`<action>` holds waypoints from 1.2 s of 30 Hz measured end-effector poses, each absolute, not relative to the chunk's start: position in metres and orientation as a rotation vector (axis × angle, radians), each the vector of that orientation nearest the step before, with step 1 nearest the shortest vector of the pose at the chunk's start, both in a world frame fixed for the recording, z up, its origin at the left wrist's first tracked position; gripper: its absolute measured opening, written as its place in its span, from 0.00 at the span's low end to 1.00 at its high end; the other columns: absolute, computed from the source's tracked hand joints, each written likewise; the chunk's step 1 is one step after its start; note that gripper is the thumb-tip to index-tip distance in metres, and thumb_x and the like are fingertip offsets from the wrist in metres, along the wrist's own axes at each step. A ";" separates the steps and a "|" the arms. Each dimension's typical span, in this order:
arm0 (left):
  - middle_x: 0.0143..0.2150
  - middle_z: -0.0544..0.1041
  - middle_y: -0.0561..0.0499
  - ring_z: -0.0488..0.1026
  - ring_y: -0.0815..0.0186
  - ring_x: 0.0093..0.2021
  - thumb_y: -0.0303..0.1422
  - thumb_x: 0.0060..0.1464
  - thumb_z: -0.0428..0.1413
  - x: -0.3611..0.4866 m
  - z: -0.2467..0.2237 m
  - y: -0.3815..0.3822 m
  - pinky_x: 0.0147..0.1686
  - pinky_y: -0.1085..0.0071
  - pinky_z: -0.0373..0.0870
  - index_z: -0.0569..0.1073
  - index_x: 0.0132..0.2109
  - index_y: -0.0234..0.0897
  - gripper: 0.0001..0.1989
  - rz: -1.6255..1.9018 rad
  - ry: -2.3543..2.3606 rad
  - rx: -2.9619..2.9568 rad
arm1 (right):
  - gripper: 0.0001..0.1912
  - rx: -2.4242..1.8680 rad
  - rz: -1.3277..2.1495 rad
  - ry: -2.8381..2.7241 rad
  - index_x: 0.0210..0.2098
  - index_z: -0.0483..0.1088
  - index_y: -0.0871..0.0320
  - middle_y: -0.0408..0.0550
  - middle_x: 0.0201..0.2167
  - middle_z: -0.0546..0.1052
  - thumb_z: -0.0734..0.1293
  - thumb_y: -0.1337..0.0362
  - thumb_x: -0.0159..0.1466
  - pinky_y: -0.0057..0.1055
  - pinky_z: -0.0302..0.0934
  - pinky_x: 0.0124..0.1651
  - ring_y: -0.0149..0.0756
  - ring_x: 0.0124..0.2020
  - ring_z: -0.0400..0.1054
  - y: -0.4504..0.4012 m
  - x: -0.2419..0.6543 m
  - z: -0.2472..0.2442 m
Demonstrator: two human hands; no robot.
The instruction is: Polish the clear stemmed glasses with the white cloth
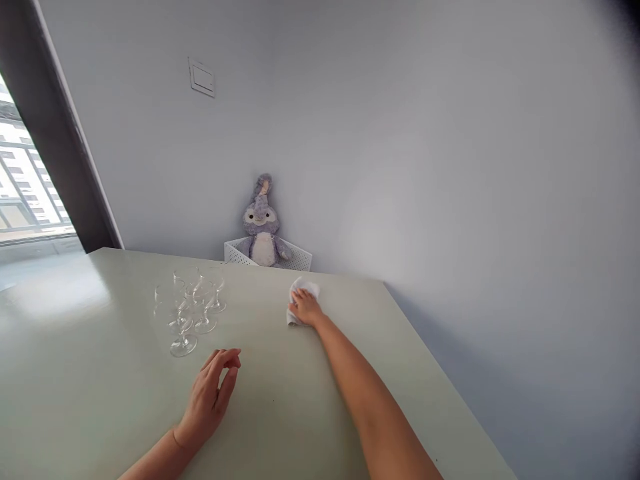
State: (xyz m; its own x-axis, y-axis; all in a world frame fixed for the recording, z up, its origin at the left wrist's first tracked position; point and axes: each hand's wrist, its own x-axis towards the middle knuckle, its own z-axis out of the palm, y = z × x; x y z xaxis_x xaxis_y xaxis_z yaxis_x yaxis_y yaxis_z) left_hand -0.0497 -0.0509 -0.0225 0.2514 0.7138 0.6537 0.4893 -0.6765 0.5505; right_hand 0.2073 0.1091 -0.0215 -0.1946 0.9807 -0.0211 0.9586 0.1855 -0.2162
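Observation:
My right hand [306,308] reaches far across the table and presses a white cloth [311,287] against its top, fingers over the fabric. The cloth is bunched, and its edges show beyond and to the left of the hand. My left hand [209,392] holds nothing; its fingers are bent, with a gap between thumb and fingertips. It hovers over or rests on the near part of the table, I cannot tell which. Just beyond it stands a group of several clear stemmed glasses [183,344], upright and close together.
The pale glossy table [270,433] has its right edge near a grey wall [450,167]. Behind the far edge, a grey plush rabbit [263,248] sits in a white perforated basket [300,258]. A light switch [203,77] and a dark-framed window [33,173] are at left.

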 end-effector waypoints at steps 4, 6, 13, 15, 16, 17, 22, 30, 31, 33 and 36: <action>0.29 0.68 0.51 0.67 0.66 0.31 0.29 0.56 0.44 -0.049 -0.019 -0.050 0.31 0.71 0.64 0.62 0.44 0.39 0.09 1.184 1.108 2.388 | 0.29 -2.198 0.229 -2.110 0.61 0.48 0.61 0.53 0.63 0.46 0.47 0.53 0.64 0.40 0.35 0.60 0.42 0.63 0.37 0.120 0.280 -0.024; 0.29 0.68 0.52 0.66 0.67 0.29 0.30 0.56 0.43 -0.049 -0.019 -0.051 0.30 0.72 0.64 0.62 0.44 0.39 0.09 1.171 1.124 2.379 | 0.29 -2.327 0.206 -1.998 0.61 0.47 0.60 0.52 0.64 0.45 0.47 0.54 0.64 0.40 0.34 0.60 0.42 0.63 0.37 0.113 0.317 -0.025; 0.28 0.68 0.53 0.67 0.68 0.28 0.32 0.57 0.41 -0.048 -0.018 -0.051 0.31 0.72 0.64 0.63 0.43 0.39 0.09 1.232 1.220 2.281 | 0.29 -2.634 0.152 -1.652 0.61 0.47 0.62 0.56 0.63 0.46 0.45 0.54 0.64 0.41 0.37 0.60 0.45 0.63 0.39 0.045 0.417 -0.025; 0.28 0.68 0.53 0.67 0.68 0.28 0.33 0.57 0.41 -0.047 -0.018 -0.051 0.31 0.72 0.64 0.63 0.43 0.39 0.10 1.259 1.266 2.245 | 0.30 -2.677 0.140 -1.596 0.61 0.46 0.63 0.56 0.63 0.45 0.44 0.54 0.64 0.42 0.37 0.60 0.46 0.63 0.38 0.028 0.423 -0.027; 0.28 0.69 0.53 0.67 0.68 0.28 0.34 0.57 0.41 -0.046 -0.018 -0.051 0.31 0.72 0.64 0.63 0.44 0.39 0.10 1.272 1.279 2.234 | 0.30 -2.690 0.133 -1.581 0.61 0.46 0.63 0.57 0.63 0.45 0.44 0.54 0.64 0.42 0.37 0.60 0.47 0.63 0.38 0.021 0.422 -0.028; 0.29 0.69 0.53 0.67 0.68 0.28 0.34 0.57 0.41 -0.045 -0.018 -0.051 0.32 0.72 0.65 0.63 0.44 0.39 0.10 1.277 1.285 2.230 | 0.30 -2.698 0.126 -1.577 0.61 0.46 0.63 0.57 0.63 0.45 0.44 0.54 0.64 0.43 0.37 0.60 0.48 0.63 0.38 0.015 0.419 -0.029; 0.29 0.69 0.53 0.67 0.69 0.28 0.34 0.56 0.42 -0.042 -0.018 -0.051 0.33 0.72 0.65 0.63 0.44 0.39 0.11 1.246 1.267 2.234 | 0.29 -2.625 0.111 -1.738 0.61 0.46 0.64 0.58 0.63 0.45 0.45 0.55 0.65 0.43 0.35 0.60 0.48 0.63 0.38 -0.005 0.375 -0.031; 0.30 0.69 0.54 0.67 0.69 0.29 0.37 0.56 0.41 -0.043 -0.016 -0.051 0.32 0.72 0.64 0.62 0.45 0.40 0.13 1.189 1.365 2.071 | 0.30 -2.162 0.183 -2.244 0.61 0.47 0.59 0.50 0.64 0.44 0.49 0.51 0.64 0.37 0.33 0.61 0.42 0.64 0.35 -0.018 0.231 -0.021; 0.30 0.69 0.54 0.67 0.69 0.29 0.38 0.56 0.41 -0.043 -0.016 -0.051 0.32 0.72 0.64 0.62 0.45 0.40 0.13 1.184 1.386 2.042 | 0.30 -2.081 0.189 -2.304 0.61 0.47 0.58 0.50 0.64 0.44 0.49 0.51 0.64 0.38 0.32 0.61 0.42 0.64 0.35 -0.024 0.209 -0.020; 0.30 0.69 0.55 0.68 0.68 0.29 0.38 0.56 0.41 -0.044 -0.016 -0.052 0.32 0.72 0.64 0.62 0.45 0.40 0.13 1.182 1.413 2.008 | 0.30 -1.763 0.250 -2.483 0.61 0.48 0.62 0.56 0.63 0.44 0.49 0.52 0.64 0.43 0.34 0.61 0.46 0.63 0.35 -0.043 0.170 -0.019; 0.31 0.70 0.54 0.68 0.67 0.32 0.39 0.55 0.42 -0.046 -0.016 -0.053 0.34 0.72 0.64 0.62 0.46 0.40 0.14 1.182 1.421 1.994 | 0.32 -1.364 0.317 -2.630 0.61 0.46 0.63 0.57 0.63 0.43 0.52 0.51 0.63 0.45 0.34 0.61 0.48 0.63 0.33 -0.090 0.131 -0.016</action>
